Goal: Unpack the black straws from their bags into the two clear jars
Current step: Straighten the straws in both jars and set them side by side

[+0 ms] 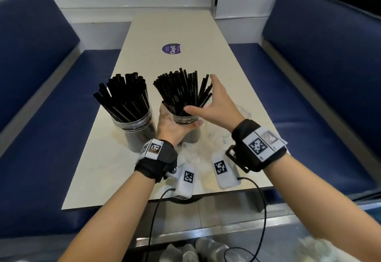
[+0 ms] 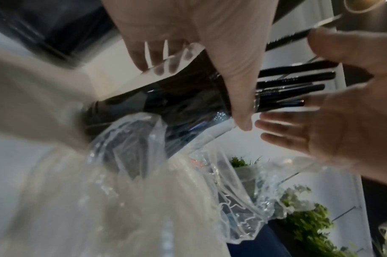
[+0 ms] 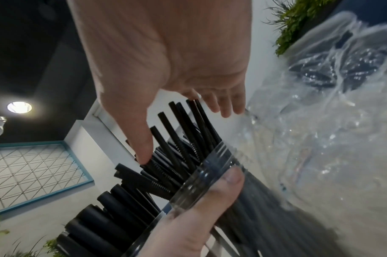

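Observation:
Two clear jars stand on the beige table [image 1: 177, 29]. The left jar [image 1: 135, 126] is full of thick black straws [image 1: 123, 95]. My left hand [image 1: 175, 126] grips the right jar [image 1: 182, 118] near its rim, thumb [image 3: 212, 189] across the front. Thin black straws [image 1: 181, 90] fan out of that jar [image 3: 212, 163]. My right hand [image 1: 210, 99] is spread flat against the right side of the bundle, fingers straight, thumb tip [image 3: 144, 154] touching the straws [image 3: 181, 139]. Both the jar [image 2: 166, 99] and my right hand [image 2: 341, 121] show in the left wrist view.
Crumpled clear plastic bags [image 1: 195, 154] lie on the table between my wrists and to the right of the jar [image 3: 319, 121]. A purple round sticker [image 1: 171, 48] marks the table's far half. Blue bench seats [image 1: 51, 138] flank both sides. The table's near edge is just under my forearms.

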`<state>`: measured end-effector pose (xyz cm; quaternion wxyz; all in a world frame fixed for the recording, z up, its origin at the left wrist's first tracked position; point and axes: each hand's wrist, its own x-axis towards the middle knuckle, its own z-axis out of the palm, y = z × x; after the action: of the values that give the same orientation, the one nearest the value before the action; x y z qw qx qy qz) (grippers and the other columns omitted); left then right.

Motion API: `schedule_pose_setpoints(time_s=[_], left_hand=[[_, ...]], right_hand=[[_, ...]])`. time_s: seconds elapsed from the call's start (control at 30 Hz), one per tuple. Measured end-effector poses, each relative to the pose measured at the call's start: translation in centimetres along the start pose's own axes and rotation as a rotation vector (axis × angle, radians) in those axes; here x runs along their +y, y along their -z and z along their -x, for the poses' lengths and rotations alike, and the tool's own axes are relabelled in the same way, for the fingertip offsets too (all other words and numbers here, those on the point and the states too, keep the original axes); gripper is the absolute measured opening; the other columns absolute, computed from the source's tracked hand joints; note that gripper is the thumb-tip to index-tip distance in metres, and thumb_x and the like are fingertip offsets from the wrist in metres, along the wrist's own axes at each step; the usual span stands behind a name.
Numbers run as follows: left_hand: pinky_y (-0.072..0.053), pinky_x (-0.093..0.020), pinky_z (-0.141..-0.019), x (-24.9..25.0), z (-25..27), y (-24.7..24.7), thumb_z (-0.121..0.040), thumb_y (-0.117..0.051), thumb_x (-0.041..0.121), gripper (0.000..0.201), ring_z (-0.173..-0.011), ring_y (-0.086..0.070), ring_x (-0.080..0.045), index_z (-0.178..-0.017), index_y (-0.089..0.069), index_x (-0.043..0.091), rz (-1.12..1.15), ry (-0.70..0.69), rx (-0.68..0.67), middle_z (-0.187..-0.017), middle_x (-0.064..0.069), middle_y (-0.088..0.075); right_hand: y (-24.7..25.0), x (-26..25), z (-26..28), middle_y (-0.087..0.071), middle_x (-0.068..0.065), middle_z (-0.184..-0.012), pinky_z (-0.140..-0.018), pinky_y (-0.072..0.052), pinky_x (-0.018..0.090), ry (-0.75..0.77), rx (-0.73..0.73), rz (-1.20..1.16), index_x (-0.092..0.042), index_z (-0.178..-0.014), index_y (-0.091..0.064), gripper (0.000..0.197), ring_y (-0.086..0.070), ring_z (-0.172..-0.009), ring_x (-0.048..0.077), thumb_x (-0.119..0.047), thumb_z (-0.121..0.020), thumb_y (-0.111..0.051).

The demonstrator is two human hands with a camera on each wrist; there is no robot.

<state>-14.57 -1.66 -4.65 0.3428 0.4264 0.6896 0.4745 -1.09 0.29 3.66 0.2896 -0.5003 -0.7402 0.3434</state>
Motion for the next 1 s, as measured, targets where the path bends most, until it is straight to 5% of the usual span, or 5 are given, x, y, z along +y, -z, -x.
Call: schedule_pose_setpoints(time_s=[0.1,0.23,0.37,0.8,1.0], left_hand=[[-0.048,-0.028,-0.093,0.0,-0.3,-0.2,-0.041,-0.089,0.038,0.106,-0.112,-0.061,-0.015,-0.132,-0.038,0.019,-0.034,-0.031,0.017,-0.121,0.002,-0.064],[-0.047,-0.026,-0.096,-0.1,-0.2,0.1,-0.035,-0.09,0.041,0.112,-0.111,-0.059,-0.01,-0.132,-0.037,0.021,-0.052,-0.072,0.035,-0.122,0.005,-0.061],[-0.052,-0.031,-0.095,-0.3,-0.4,0.5,-0.028,-0.084,0.055,0.105,-0.104,-0.063,-0.006,-0.121,-0.054,0.016,-0.127,-0.047,-0.039,-0.112,0.007,-0.067],[-0.047,-0.031,-0.097,0.1,0.5,0.8,-0.043,-0.087,0.035,0.103,-0.106,-0.057,-0.012,-0.132,-0.038,0.019,-0.157,-0.05,-0.025,-0.115,0.007,-0.057],[-0.044,-0.034,-0.1,1.2,1.2,1.1,-0.057,-0.085,0.027,0.095,-0.122,-0.05,-0.02,-0.135,-0.033,0.013,-0.24,-0.104,-0.054,-0.136,-0.004,-0.043]], right_hand=[[-0.8,0.4,-0.8,-0.047,0.006,-0.125,-0.104,-0.036,0.027,0.013,-0.017,-0.132,-0.01,-0.131,-0.025,0.092,-0.044,-0.119,0.019,-0.025,-0.061,-0.083],[-1.9,1.0,-1.5,-0.042,0.006,-0.139,-0.109,-0.031,0.03,-0.034,-0.078,-0.265,-0.019,-0.143,0.015,0.135,-0.041,-0.129,0.02,-0.017,-0.055,-0.087],[-2.8,0.9,-2.5,-0.045,0.004,-0.133,-0.112,-0.028,0.034,-0.051,-0.128,-0.372,-0.021,-0.142,0.019,0.137,-0.043,-0.126,0.019,-0.005,-0.056,-0.085],[-4.1,-1.1,-4.6,-0.04,0.012,-0.137,-0.11,-0.035,0.04,0.112,-0.146,-0.2,-0.014,-0.136,-0.028,0.103,-0.042,-0.126,0.027,-0.019,-0.053,-0.088],[-4.5,-1.6,-4.2,-0.054,0.0,-0.1,-0.088,-0.051,0.037,0.046,0.021,-0.359,-0.016,-0.11,-0.05,0.06,-0.057,-0.093,0.02,-0.007,-0.059,-0.081]])
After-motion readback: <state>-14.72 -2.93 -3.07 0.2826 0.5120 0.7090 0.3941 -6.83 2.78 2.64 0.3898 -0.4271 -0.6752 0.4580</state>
